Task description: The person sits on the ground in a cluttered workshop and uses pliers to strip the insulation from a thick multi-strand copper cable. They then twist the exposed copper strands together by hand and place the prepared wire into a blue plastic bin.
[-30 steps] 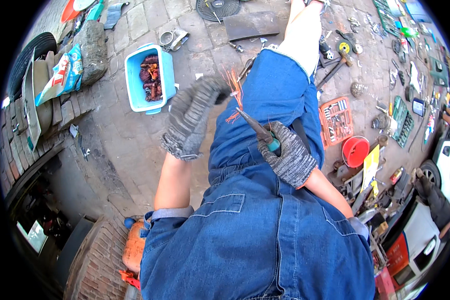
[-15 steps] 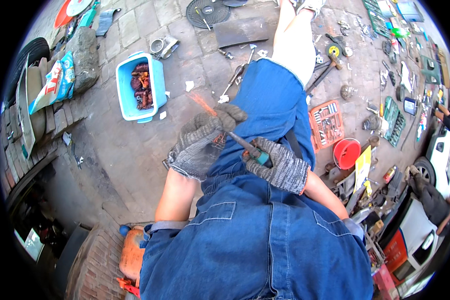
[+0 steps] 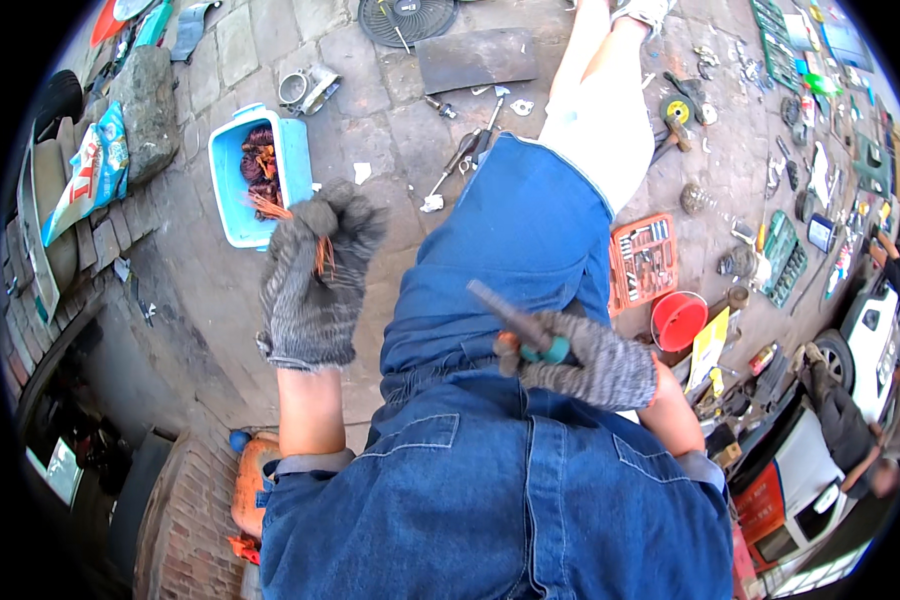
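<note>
My left hand (image 3: 320,275), in a grey knit glove, is closed around a bundle of thin copper wires (image 3: 326,257). Loose orange strands stick out on both sides of the fingers, and the glove is partly blurred. That hand is just in front of a light-blue plastic tub (image 3: 298,165), which holds several dark red-brown copper coils (image 3: 260,160). Over my lap, my right hand (image 3: 600,362), gloved alike, grips a teal-handled tool (image 3: 510,318) with a long, tapering grey metal end. Motion blurs the tool, and the fingers hide part of its handle; it resembles pliers.
Beyond my legs lie a dark flat sheet (image 3: 476,57) and a round black grille (image 3: 407,18). At right are an orange socket set (image 3: 643,262), a red bucket (image 3: 679,320), a hammer (image 3: 674,135) and scattered tools. Another person (image 3: 845,420) is near a parked car (image 3: 875,325).
My left hand has moved left with the copper wires, away from the tool and toward the tub. My right hand has shifted slightly right and down, still holding the tool.
</note>
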`<action>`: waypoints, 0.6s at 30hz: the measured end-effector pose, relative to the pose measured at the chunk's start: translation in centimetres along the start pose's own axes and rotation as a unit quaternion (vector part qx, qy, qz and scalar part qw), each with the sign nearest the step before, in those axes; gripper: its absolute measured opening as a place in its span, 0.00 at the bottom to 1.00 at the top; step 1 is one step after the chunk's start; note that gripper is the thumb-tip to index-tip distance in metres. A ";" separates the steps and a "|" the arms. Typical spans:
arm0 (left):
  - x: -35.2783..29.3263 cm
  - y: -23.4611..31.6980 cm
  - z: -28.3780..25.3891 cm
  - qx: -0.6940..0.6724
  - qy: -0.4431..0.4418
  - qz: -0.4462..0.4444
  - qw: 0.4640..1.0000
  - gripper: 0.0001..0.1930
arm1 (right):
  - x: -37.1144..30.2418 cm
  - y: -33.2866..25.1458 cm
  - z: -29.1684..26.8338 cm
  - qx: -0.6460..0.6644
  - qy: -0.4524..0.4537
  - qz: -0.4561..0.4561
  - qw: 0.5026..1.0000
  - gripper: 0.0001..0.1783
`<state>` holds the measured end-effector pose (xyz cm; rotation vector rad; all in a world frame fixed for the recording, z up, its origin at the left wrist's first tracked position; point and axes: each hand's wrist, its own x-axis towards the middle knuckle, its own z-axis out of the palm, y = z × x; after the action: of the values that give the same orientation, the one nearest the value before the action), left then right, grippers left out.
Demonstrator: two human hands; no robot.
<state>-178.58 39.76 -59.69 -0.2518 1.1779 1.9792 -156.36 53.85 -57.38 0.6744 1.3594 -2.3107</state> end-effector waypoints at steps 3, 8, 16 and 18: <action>2.7 -1.4 -2.7 0.024 0.040 0.022 0.999 0.11 | 2.4 -2.3 -3.2 0.073 0.077 -0.008 0.994 0.16; 5.7 -5.3 -5.9 0.077 0.089 -0.018 0.993 0.08 | 17.8 -2.0 -14.8 -0.253 0.223 -0.251 0.908 0.17; 6.7 -8.5 -6.5 0.195 0.156 -0.117 0.961 0.08 | 37.3 3.9 -23.7 -0.510 0.380 0.078 0.768 0.28; 6.7 -8.7 -5.8 0.225 0.142 -0.131 0.955 0.09 | 36.4 4.8 -23.5 -0.481 0.418 0.059 0.769 0.31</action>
<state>-177.98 40.82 -72.08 -0.4400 1.6512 1.4292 -178.40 69.54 -91.50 1.3727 2.4454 -0.8476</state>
